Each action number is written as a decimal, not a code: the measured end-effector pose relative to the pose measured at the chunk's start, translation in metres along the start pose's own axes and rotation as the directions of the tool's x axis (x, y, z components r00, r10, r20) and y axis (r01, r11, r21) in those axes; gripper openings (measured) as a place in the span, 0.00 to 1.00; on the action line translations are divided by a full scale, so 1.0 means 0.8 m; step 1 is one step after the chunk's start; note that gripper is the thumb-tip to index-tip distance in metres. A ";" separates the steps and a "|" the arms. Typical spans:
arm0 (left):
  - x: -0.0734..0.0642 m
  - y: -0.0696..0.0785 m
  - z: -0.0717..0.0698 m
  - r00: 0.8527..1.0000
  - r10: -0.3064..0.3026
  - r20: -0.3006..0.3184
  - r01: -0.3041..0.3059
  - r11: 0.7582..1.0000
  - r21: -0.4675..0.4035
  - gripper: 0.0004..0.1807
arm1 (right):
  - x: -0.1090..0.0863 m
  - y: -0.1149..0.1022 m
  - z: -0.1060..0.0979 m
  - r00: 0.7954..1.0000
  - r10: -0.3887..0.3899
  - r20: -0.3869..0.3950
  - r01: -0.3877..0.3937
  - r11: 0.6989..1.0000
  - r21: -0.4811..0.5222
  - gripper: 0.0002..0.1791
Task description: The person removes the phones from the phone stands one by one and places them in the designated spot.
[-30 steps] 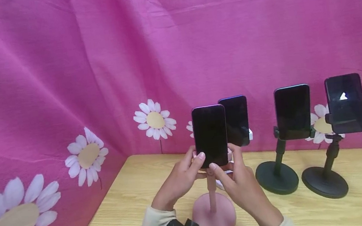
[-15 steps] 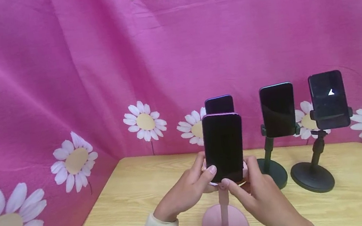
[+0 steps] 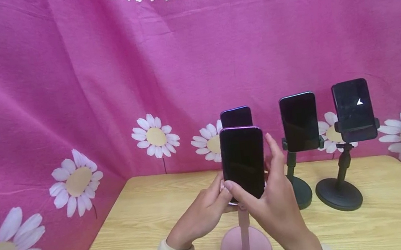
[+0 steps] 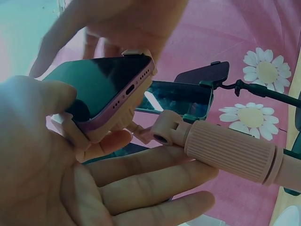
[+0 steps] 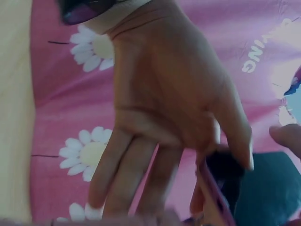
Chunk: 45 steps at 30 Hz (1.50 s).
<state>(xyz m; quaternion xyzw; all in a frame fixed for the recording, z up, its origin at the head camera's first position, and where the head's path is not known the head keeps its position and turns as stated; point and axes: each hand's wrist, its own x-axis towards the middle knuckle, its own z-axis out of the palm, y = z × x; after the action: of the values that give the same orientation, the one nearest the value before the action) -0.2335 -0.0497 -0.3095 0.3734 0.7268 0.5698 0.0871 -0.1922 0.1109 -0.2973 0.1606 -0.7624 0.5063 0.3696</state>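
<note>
A smartphone [image 3: 243,157] with a dark screen and pinkish-purple frame stands upright in the clamp of a pink phone stand [image 3: 245,249]. My left hand [image 3: 199,216] grips its lower left corner; the left wrist view shows the thumb over the screen and the index finger behind the clamp. The other left fingers stretch out behind the pink post [image 4: 230,150]. From the right side my right hand [image 3: 277,205] holds the phone, its thumb across the lower screen and its index finger pointing up along the edge. Right fingers [image 5: 162,181] spread beyond the phone's lower end.
Directly behind is another phone [image 3: 236,117], partly hidden. Further right, two black stands hold a dark phone [image 3: 300,122] and a phone with a small white mark [image 3: 354,111]. All stand on a wooden table [image 3: 150,203] before a pink daisy-print cloth [image 3: 244,51].
The right thumb has shifted from the phone's bottom edge up across the lower screen, and the right index finger has risen beside the phone. The left hand keeps its grip. The head view has turned right.
</note>
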 end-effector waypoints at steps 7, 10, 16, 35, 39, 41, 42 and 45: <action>-0.001 -0.015 0.002 0.998 -0.035 -0.055 0.037 0.999 0.026 0.19 | 0.005 -0.007 0.026 0.982 -0.112 -0.153 0.099 0.991 -0.094 0.62; -0.003 -0.013 0.002 0.998 -0.025 -0.059 0.029 0.998 0.064 0.20 | 0.006 -0.004 0.029 0.975 -0.142 -0.173 0.121 0.984 -0.130 0.62; -0.010 -0.005 -0.001 0.996 -0.034 -0.079 0.053 0.968 0.247 0.16 | 0.009 -0.001 0.031 0.967 -0.167 -0.194 0.134 0.976 -0.173 0.63; -0.015 0.002 -0.019 0.921 0.348 -0.177 -0.185 0.788 0.587 0.06 | 0.007 0.001 0.031 0.970 -0.156 -0.188 0.123 0.977 -0.175 0.64; -0.012 -0.003 -0.019 0.896 0.406 -0.180 -0.215 0.752 0.624 0.06 | 0.008 0.003 0.031 0.970 -0.150 -0.190 0.119 0.979 -0.166 0.63; -0.010 -0.005 -0.020 0.887 0.426 -0.179 -0.227 0.739 0.635 0.07 | 0.008 0.004 0.031 0.970 -0.152 -0.191 0.122 0.979 -0.161 0.63; -0.009 -0.006 -0.020 0.883 0.435 -0.175 -0.235 0.735 0.636 0.07 | 0.009 0.004 0.031 0.969 -0.156 -0.192 0.127 0.979 -0.156 0.62; -0.007 -0.009 -0.022 0.872 0.462 -0.160 -0.264 0.720 0.642 0.08 | 0.011 0.004 0.031 0.967 -0.172 -0.187 0.146 0.978 -0.146 0.62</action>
<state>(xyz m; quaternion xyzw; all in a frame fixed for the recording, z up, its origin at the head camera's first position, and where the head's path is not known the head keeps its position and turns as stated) -0.2426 -0.0671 -0.3112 0.4242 0.7847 0.3657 -0.2656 -0.2100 0.0917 -0.2987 0.1453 -0.7381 0.4372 0.4929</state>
